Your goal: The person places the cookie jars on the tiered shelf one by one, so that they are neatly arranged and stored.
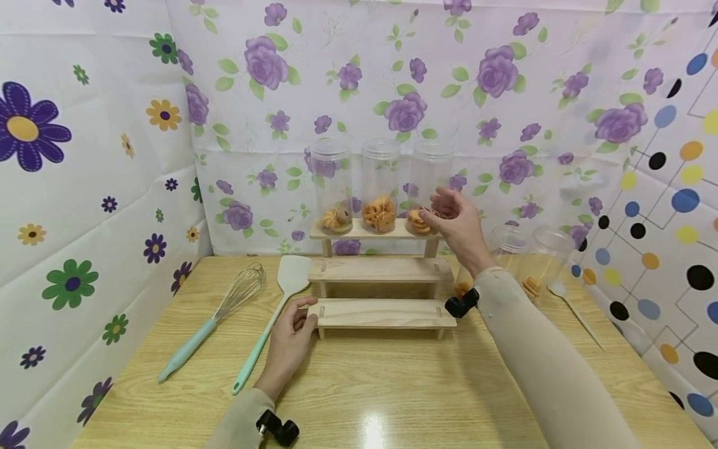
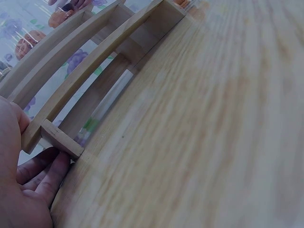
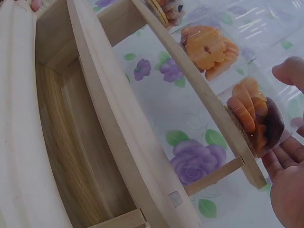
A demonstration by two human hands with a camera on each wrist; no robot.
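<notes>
Three clear jars with cookies stand on the top tier of a stepped wooden rack [image 1: 382, 312]: a left jar [image 1: 335, 215], a middle jar [image 1: 379, 212] and a right jar [image 1: 419, 181]. My right hand [image 1: 459, 226] holds the right jar low on its side, thumb in front; in the right wrist view, fingers [image 3: 285, 154] lie by its base, near orange cookies and a dark one. My left hand [image 1: 291, 328] grips the left end of the rack's lowest tier. In the left wrist view its fingers [image 2: 56, 175] touch the short leg [image 2: 61, 137].
On the left of the wooden table [image 1: 359, 386] lie a whisk [image 1: 193, 343] and a pale green spatula [image 1: 293, 274]. More clear jars [image 1: 552, 249] with cookies stand at the right, partly behind my right arm. Beside them lies a long-handled spoon [image 1: 574, 315]. Flowered cloth hangs behind.
</notes>
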